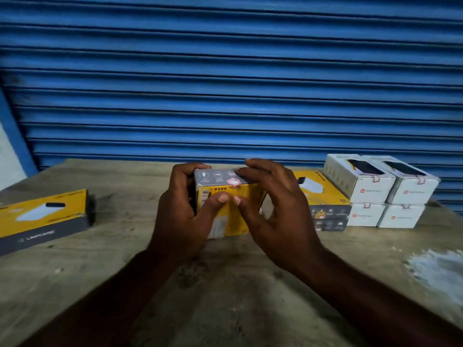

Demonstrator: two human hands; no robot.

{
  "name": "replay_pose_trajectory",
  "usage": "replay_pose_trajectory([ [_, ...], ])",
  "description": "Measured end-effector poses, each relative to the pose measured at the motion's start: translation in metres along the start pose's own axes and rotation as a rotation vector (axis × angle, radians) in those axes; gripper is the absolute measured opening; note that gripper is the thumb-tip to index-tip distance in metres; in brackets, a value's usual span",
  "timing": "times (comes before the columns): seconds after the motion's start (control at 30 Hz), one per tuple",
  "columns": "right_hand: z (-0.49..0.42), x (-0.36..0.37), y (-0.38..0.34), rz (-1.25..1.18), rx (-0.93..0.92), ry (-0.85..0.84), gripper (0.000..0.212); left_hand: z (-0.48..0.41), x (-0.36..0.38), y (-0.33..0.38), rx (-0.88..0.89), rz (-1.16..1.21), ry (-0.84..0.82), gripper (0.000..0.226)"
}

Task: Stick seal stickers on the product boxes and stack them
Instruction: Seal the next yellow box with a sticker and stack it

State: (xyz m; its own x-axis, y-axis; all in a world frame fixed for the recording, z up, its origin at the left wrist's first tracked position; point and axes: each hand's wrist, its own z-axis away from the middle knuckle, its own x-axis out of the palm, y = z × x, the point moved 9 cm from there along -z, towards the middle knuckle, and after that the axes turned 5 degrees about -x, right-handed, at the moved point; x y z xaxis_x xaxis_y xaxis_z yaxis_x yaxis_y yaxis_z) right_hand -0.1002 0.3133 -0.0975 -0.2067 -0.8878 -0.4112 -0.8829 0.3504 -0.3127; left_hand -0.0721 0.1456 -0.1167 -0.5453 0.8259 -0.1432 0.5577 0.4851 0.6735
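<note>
A left hand and right hand holding a yellow box, fingers curled round it, red sticker on its top edge, desk below.

Upright yellow-grey box bears a red-white sticker across its top edge.

A blue corrugated roller shutter fills the view behind a worn, grey-brown counter, its surface scuffed and stained with dark marks. A pale, whitish patch shows on the counter near its right edge. At far left a slanting blue side rail borders the shutter, with a sliver of white wall beside it. The light is dim and cool.
</note>
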Motion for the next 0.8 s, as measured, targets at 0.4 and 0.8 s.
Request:
replay_pose_trajectory([
  [0.4, 0.0045, -0.0019, -0.0057, -0.233, 0.145, 0.073, 0.023, 0.0036, -0.0027, 0.0066, 0.040, -0.047, 0.018, 0.046],
  [0.8, 0.0071, 0.0006, 0.0025, -0.242, 0.225, 0.038, 0.022, 0.0031, -0.0047, -0.0017, 0.021, -0.061, 0.061, 0.050],
])
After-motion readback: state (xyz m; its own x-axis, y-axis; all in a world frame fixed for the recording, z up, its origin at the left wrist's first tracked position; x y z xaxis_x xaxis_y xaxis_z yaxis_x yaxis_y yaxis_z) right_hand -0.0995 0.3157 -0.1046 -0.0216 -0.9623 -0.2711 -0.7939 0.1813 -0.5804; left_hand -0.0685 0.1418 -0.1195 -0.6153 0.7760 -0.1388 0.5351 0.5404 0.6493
